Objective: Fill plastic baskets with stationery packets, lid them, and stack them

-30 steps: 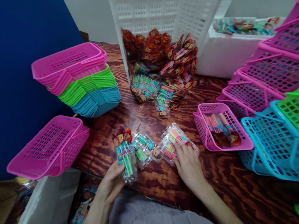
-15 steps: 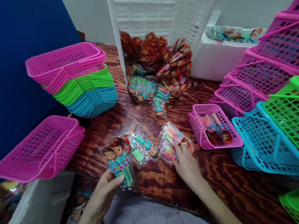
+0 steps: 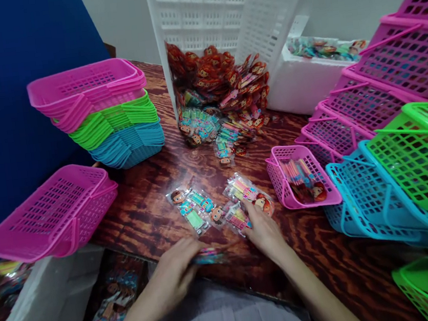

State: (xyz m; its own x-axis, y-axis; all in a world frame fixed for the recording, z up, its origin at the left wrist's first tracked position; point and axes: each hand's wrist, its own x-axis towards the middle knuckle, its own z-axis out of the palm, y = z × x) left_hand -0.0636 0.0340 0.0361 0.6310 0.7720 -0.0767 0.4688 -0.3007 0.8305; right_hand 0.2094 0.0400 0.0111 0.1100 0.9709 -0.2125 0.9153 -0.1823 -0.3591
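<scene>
My left hand (image 3: 180,267), near the table's front edge, is closed on a bundle of candy packets (image 3: 210,256), seen edge-on and blurred. My right hand (image 3: 264,232) reaches down to the pink-and-yellow packets (image 3: 246,190) with red-haired figures, fingertips touching them; its fingers are partly hidden, so a grip cannot be made out. Between the hands and a little farther back lie packets with blue and green sticks (image 3: 194,209) and brown-haired figures. To the right, a small pink basket (image 3: 273,174) holds several upright packets.
Stacked baskets (image 3: 116,115) and a single pink basket (image 3: 56,214) are on the left. A white crate (image 3: 205,12) spills packets at the back, beside a foam box (image 3: 301,78). Filled pink, blue and green baskets (image 3: 375,188) crowd the right. An open box of packets is below left.
My left hand has moved right and turned its packets from facing up to edge-on. My right hand stays at the pink-and-yellow packets. The view has shifted slightly.
</scene>
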